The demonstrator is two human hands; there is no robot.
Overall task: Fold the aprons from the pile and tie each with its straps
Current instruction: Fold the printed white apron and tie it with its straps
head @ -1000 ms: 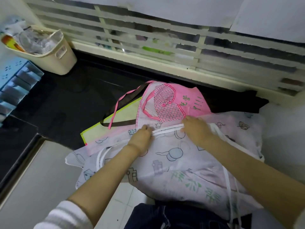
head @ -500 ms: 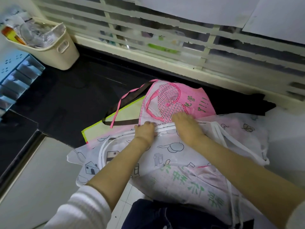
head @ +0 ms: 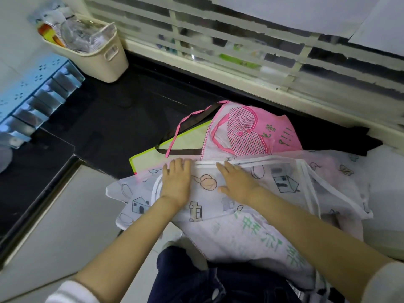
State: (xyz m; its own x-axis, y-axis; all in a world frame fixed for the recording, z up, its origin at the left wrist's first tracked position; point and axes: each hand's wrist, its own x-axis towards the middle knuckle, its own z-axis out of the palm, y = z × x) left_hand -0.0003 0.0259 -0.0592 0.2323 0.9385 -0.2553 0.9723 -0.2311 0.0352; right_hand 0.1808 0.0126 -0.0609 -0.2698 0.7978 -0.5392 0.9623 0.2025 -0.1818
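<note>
Both hands are lying flat, palms down, on the white printed apron (head: 247, 193), which is spread on top of the pile at the near edge of the dark surface (head: 113, 127). Left hand (head: 177, 182) is resting with fingers apart on the apron's left side, fingertips near its white-trimmed top edge. Right hand (head: 238, 184) is pressing flat just right of it, fingers spread, also near that edge. Neither hand is clamping anything; both are just pressing or smoothing the fabric.

White strap (head: 314, 186) is lying loose across the apron's right side, not tied. Apron is looking spread out or at most part-folded, with its lower part hanging off the surface toward the person.

Behind the white apron, the pink apron (head: 273, 132) is showing with its checked heart pocket, unfolded. Left of that, a yellow-green apron (head: 185, 143) with brown strap (head: 192, 121) is sticking out, also unfolded. Something dark is lying to the right of the pink one, can't tell what.

Progress judgement: early. No finished, tied bundle is visible anywhere. Folding this one, tying it, and doing the rest of the pile are all remaining.

Cream basket (head: 102, 60) is sitting far back-left of the white apron.
</note>
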